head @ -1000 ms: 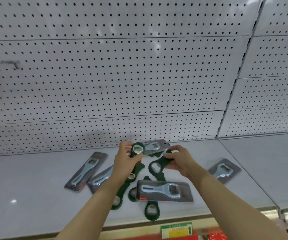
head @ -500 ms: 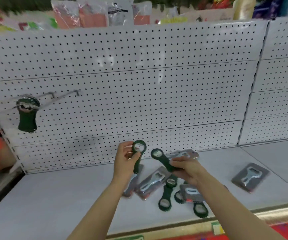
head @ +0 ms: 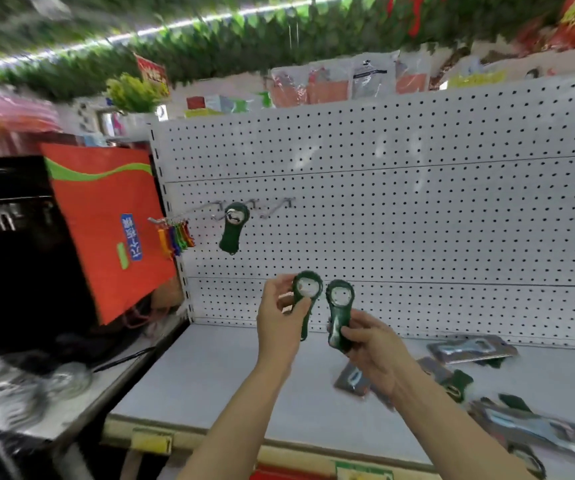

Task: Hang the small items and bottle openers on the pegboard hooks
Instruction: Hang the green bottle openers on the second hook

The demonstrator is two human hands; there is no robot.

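Note:
My left hand (head: pixel 279 315) holds a green bottle opener (head: pixel 307 292) upright by its handle, ring end up. Just to its right, my right hand (head: pixel 370 344) grips a second green bottle opener (head: pixel 339 308) the same way. Both are raised in front of the white pegboard (head: pixel 417 220). Another green opener (head: pixel 233 227) hangs from a metal hook (head: pixel 206 208) up and to the left of my hands. Two bare hooks (head: pixel 275 206) stick out just right of it. A bunch of small coloured items (head: pixel 175 237) hangs on the leftmost hook.
More green openers (head: pixel 457 384) and carded openers in grey packs (head: pixel 471 348) lie on the white shelf (head: pixel 230 382) at the right. An orange bag (head: pixel 106 226) hangs to the left of the pegboard. A grey counter (head: pixel 54 386) stands lower left.
Both hands lifted an opener each off the shelf pile. The view swung up and left, bringing the hooks and the hanging opener toward the middle.

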